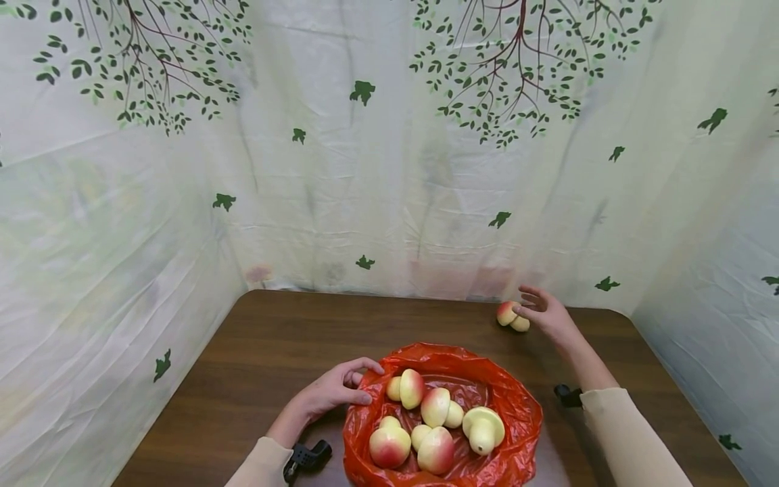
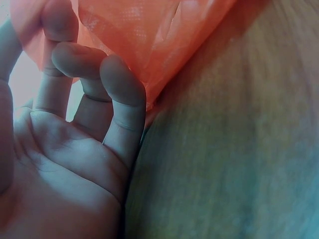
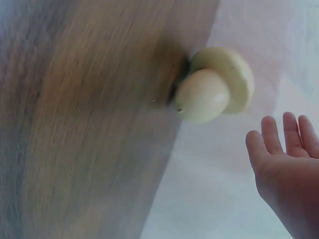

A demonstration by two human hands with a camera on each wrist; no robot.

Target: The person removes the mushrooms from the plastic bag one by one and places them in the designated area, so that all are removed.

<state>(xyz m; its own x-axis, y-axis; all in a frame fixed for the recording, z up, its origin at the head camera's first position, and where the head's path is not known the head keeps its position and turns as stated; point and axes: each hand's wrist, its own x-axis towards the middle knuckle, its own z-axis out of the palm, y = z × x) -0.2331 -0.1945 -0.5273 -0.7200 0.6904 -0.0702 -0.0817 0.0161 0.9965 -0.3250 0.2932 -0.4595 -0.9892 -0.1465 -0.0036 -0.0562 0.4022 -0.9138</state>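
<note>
A red plastic bag [image 1: 514, 406] sits on the table with its mouth spread wide and its rim rolled outward. Inside lie several toy mushrooms [image 1: 390, 446] with red-and-cream caps and pale stems; one mushroom [image 1: 483, 431] shows its underside. My left hand [image 1: 331, 391] holds the bag's left rim between thumb and fingers, and the left wrist view shows its curled fingertips against the red plastic [image 2: 149, 40]. At the far right, another toy mushroom [image 3: 203, 95] lies on its side near the table's back edge. My right hand [image 1: 544, 315] is beside it, fingers spread and relaxed.
The brown wooden table [image 1: 292, 331] ends at a pale hanging cloth [image 1: 389, 169] printed with leaves and branches, which also closes both sides. Each wrist wears a black strap device [image 1: 307, 460].
</note>
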